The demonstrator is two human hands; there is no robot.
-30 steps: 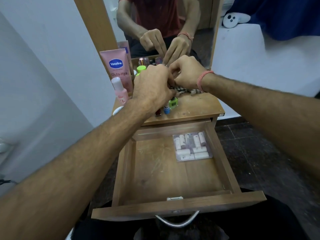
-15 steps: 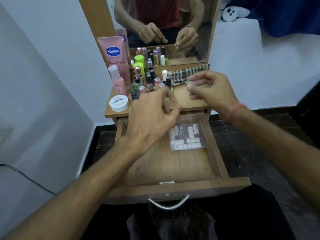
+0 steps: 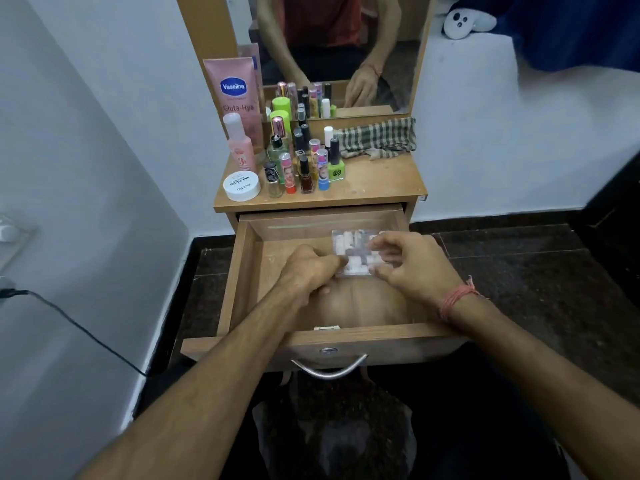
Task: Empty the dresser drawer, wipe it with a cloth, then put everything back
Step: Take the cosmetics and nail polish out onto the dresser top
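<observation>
Dresser drawer (image 3: 242,282) pulled fully out, wooden floor bare around the hands; both forearms reach in over its front panel, metal handle (image 3: 329,368) just below them.

Dresser top (image 3: 381,178) lies beyond both hands, past the drawer's back wall. On it, ahead of the left hand: cluster of nail-polish bottles (image 3: 304,157), pink Vaseline tube (image 3: 237,95) upright at the back, white round jar (image 3: 241,186) at the near left corner. Checked cloth (image 3: 377,136) bunched ahead of the right hand, against the mirror (image 3: 332,46) base.

Clear plastic box (image 3: 355,251) of small white cylinders sits in the drawer's far right part, between the two hands.

Left hand (image 3: 308,271): fingers curled, knuckles up, fingertips against the box's left edge. Whether they actually grip it cannot be told; contact point hidden by the hand.

Right hand (image 3: 408,265): thumb at the box's near edge, fingers curved over its far right side, pinching the box. Pink thread band (image 3: 457,299) on the wrist.
</observation>
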